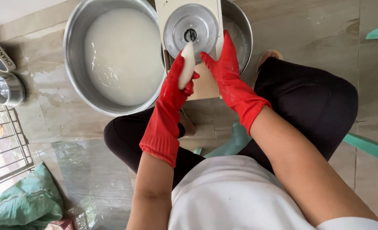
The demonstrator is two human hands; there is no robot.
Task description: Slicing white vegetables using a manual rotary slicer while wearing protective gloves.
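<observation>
The person sits low over the tiled floor [316, 38], both hands in red rubber gloves. The left hand [177, 83] has its fingers [190, 87] wrapped around the lower end of a white peeled root piece [187, 64], holding it firmly. The piece stands nearly upright in view, its long axis running from the palm up and slightly right, with its tapered tip pointing at the round metal disc [191, 27] of a cream-coloured grating machine [170, 8], the tip just below the disc's dark centre hole. The right hand [226, 72] is held flat beside it, fingers [227, 42] stretched straight and close together, holding nothing, their tips resting against the edge of the disc.

To the left of the machine a large steel basin [76, 81] sits on the floor, filled with milky white liquid. A second steel basin [245, 30] shows behind the machine. At the far left stands a small steel bowl [8, 89], with a crumpled green sack [25, 202] lower down.
</observation>
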